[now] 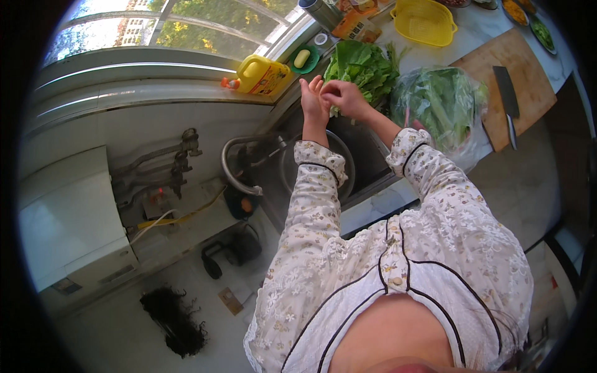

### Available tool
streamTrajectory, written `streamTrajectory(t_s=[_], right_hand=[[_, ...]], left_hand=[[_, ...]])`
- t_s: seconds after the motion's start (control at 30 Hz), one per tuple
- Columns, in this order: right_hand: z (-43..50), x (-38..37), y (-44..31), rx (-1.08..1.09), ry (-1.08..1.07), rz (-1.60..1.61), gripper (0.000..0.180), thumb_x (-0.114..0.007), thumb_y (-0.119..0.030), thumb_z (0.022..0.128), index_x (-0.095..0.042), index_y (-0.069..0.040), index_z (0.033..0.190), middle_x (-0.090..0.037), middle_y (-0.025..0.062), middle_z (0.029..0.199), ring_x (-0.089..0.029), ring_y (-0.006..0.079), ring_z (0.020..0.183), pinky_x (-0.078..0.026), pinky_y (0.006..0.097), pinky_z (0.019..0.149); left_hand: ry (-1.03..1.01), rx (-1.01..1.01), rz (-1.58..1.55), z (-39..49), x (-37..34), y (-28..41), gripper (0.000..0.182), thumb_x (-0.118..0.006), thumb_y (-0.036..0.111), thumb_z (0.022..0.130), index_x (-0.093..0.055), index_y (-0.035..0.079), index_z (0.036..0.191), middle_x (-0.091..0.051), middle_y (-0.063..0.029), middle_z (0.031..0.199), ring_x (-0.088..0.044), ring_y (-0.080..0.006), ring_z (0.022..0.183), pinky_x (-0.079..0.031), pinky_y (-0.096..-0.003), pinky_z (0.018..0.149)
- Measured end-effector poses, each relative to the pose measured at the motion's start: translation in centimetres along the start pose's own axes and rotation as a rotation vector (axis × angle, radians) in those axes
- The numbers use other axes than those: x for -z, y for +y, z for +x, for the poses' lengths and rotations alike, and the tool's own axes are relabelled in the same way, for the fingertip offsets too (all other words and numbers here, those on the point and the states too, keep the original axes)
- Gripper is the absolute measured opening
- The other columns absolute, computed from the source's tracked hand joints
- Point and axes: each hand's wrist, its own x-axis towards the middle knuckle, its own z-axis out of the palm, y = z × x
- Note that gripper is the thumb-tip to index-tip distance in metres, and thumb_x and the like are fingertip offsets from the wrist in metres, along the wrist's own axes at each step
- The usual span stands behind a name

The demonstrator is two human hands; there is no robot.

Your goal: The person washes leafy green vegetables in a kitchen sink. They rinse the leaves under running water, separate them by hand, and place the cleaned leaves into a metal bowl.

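Over the far side of the sink, my left hand (pixel 315 103) is held palm up with its fingers apart, and no object shows in it. The bent fingers of my right hand (pixel 346 99) meet at the left palm; whether something small is between them cannot be seen. Just beyond both hands lies a bunch of leafy green vegetables (pixel 363 67). To the right of my right forearm, a clear plastic bag (pixel 436 109) holds more greens. Below the hands, a round metal basin (pixel 347 154) sits in the sink (pixel 368 156), partly hidden by my left sleeve.
A curved faucet (pixel 226 161) reaches over the sink's left side. On the right, a kitchen knife (pixel 506 95) lies on a wooden cutting board (pixel 536 93). Farther back are a yellow plastic basket (pixel 422 23), a yellow bottle (pixel 266 74) and soap (pixel 301 58) in a green dish (pixel 311 65).
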Motion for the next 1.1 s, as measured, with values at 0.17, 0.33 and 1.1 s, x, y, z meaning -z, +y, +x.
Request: streamTrajectory(t_s=[0.17, 0.33, 1.1], right_hand=[[2.0, 2.7, 2.1, -0.145, 0.260, -0.105, 0.015, -0.063, -0.015, 0.084, -0.065, -0.001, 0.087, -0.067, 0.0074, 0.079, -0.065, 0.0157, 0.075, -0.051, 0.0282, 0.068], [2.8, 3.8, 3.2, -0.396, -0.081, 0.154, 0.021, -0.067, -0.018, 0.083, -0.066, 0.001, 0.093, -0.069, 0.0076, 0.085, -0.064, 0.0133, 0.076, -0.050, 0.0266, 0.069], [1.8, -2.0, -1.8, -0.276, 0.051, 0.280, 0.014, -0.062, -0.004, 0.083, -0.068, 0.000, 0.095, -0.068, 0.0063, 0.088, -0.063, 0.0104, 0.078, -0.052, 0.0244, 0.068]], left_hand=[[0.017, -0.106, 0.097, -1.5, -0.7, 0.3, 0.065, -0.027, 0.055, 0.097, -0.040, 0.001, 0.130, -0.037, -0.0173, 0.135, -0.058, -0.0330, 0.100, -0.046, -0.0409, 0.090], [-0.073, -0.132, 0.308, -2.1, -1.6, 0.8, 0.066, -0.023, 0.056, 0.097, -0.043, 0.002, 0.128, -0.049, -0.0136, 0.122, -0.058, -0.0250, 0.090, -0.045, -0.0343, 0.074], [0.142, -0.028, -0.135, -0.7, 3.1, 0.2, 0.066, -0.026, 0.057, 0.096, -0.053, 0.000, 0.117, -0.058, -0.0133, 0.112, -0.054, -0.0261, 0.099, -0.042, -0.0375, 0.091]])
